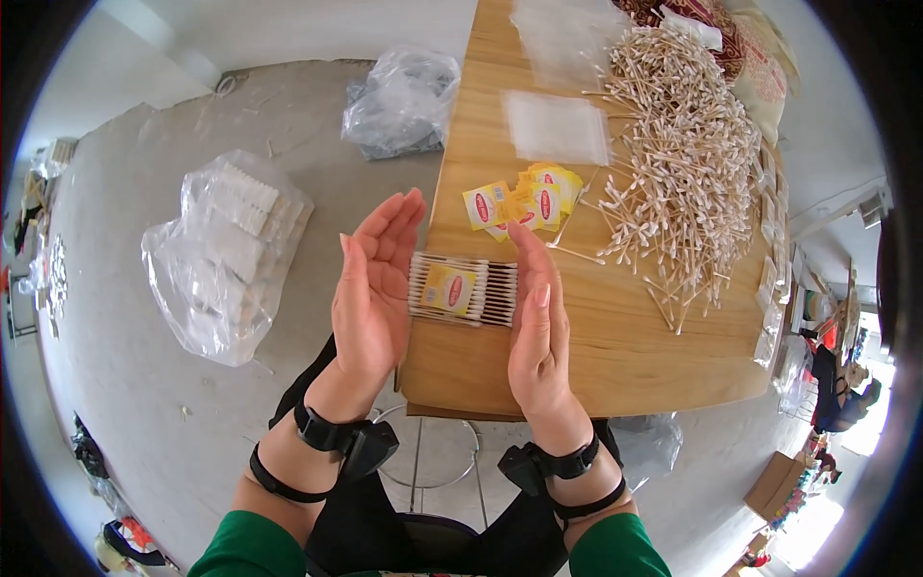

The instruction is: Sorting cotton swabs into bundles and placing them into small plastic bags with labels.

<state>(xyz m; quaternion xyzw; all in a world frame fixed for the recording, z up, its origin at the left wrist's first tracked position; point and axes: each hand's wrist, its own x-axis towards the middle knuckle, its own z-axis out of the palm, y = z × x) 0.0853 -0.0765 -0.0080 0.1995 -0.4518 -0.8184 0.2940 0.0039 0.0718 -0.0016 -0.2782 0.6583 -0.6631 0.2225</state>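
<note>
A flat row of cotton swabs (490,293) with a yellow label card (449,288) on top is pressed between my two palms above the wooden table's near left corner. My left hand (373,288) bears on the row's left ends and my right hand (536,322) on its right ends, fingers straight and flat. A small heap of yellow label cards (524,199) lies just beyond on the wooden table (615,356). A big loose pile of cotton swabs (687,159) spreads over the table's right side.
Empty clear plastic bags (558,127) lie flat on the table's far part. On the grey floor to the left sit a plastic bag of white packs (226,255) and a crumpled clear bag (402,101). Small packed bags (772,279) line the table's right edge.
</note>
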